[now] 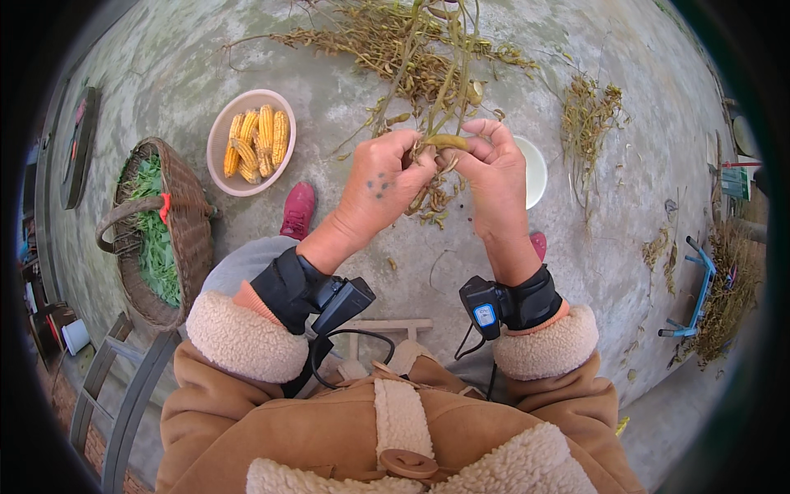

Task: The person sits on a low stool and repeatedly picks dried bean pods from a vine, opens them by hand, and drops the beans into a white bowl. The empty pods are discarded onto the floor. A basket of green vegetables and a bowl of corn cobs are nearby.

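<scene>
So yeah, 1 yellow-brown soybean pod [445, 142] lies roughly 9-to-3: right hand [495, 177] pinches its 3 o'clock end, left hand [380, 185] seems to pinch stalks [445, 95] running toward 12.

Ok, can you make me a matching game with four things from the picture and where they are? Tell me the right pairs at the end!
Things:
1. Corn cobs
2. Green leaves
3. Bean pod
4. White bowl

Places:
A. Between the left hand and the right hand
B. Inside the pale pink basin
C. Partly hidden behind the right hand
D. Inside the wicker basket

Right pairs: 1-B, 2-D, 3-A, 4-C
</scene>
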A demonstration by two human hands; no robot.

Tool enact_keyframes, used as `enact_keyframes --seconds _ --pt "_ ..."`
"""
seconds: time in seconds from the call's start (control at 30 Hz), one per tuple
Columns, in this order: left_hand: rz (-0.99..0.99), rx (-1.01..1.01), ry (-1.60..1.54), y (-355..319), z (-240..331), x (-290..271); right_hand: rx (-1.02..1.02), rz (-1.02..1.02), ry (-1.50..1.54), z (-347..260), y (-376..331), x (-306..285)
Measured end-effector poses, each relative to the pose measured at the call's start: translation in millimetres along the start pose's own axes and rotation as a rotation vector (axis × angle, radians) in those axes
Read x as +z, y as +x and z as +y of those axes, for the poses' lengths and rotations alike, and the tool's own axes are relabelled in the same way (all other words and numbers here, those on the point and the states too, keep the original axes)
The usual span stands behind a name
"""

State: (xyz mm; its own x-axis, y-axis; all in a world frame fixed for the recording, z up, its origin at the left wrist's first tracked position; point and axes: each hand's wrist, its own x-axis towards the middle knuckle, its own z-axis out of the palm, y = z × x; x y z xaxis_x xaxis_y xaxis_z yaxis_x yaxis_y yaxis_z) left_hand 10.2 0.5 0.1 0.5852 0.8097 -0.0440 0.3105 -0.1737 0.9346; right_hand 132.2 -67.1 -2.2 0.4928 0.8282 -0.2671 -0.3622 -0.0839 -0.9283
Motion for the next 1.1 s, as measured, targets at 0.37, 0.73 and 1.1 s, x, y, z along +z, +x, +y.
enact_keyframes --seconds 0.37,0.73,1.1 --pt "-0.131 -0.281 -0.473 6 -3 -6 0.031 -0.101 0.029 -6 4 -3" --pt "-0.072 -0.367 -0.577 9 -2 -5 -0.625 -0.082 -0.84 -19 -10 2" --pt "-0.047 -0.384 -0.559 8 -7 -5 -0.625 -0.136 -0.855 -19 -17 4"
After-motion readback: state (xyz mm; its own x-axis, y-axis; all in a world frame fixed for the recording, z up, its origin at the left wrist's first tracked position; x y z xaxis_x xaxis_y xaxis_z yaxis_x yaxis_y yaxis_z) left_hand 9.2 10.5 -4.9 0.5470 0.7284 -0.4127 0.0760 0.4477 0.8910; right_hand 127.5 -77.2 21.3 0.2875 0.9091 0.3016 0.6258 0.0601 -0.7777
